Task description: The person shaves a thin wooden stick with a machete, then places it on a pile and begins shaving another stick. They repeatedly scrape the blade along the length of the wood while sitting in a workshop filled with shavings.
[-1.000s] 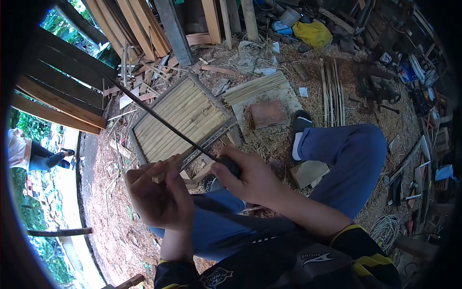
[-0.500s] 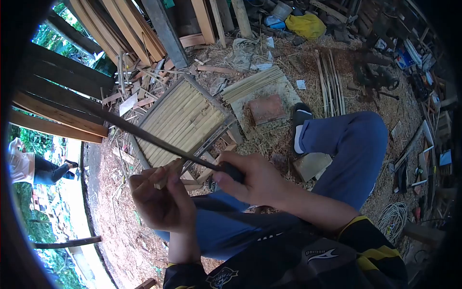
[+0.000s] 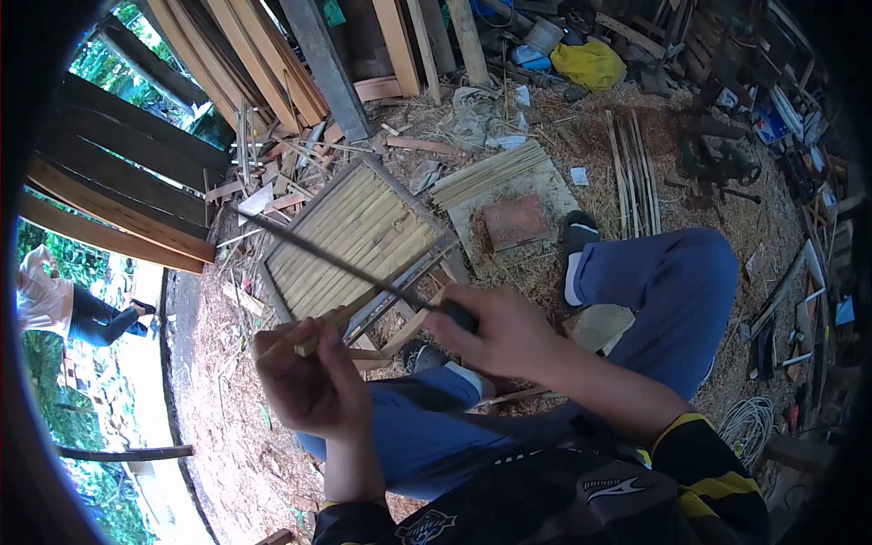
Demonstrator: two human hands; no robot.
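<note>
My right hand [image 3: 495,331] is wrapped around the black handle of a long machete [image 3: 331,259], its dark, narrow blade slanting up to the left. Pinched in the fingers of my left hand [image 3: 313,381] is a short bamboo strip [image 3: 338,320], which lies just below the blade. Beyond both hands, a framed bamboo panel [image 3: 350,236] rests at a tilt near the floor. The blade crosses in front of it in this view.
Thin bamboo sticks [image 3: 500,173] and a reddish block [image 3: 515,221] lie on a pale board. Long planks [image 3: 259,64] lean at the back left. Wood shavings cover the floor. A person [image 3: 77,300] is outside at left, and coiled wire [image 3: 748,425] lies at right.
The machete has drawn back towards the right, its tip now nearer my hands. My right hand has shifted slightly right. The left hand keeps its pinch on the bamboo strip.
</note>
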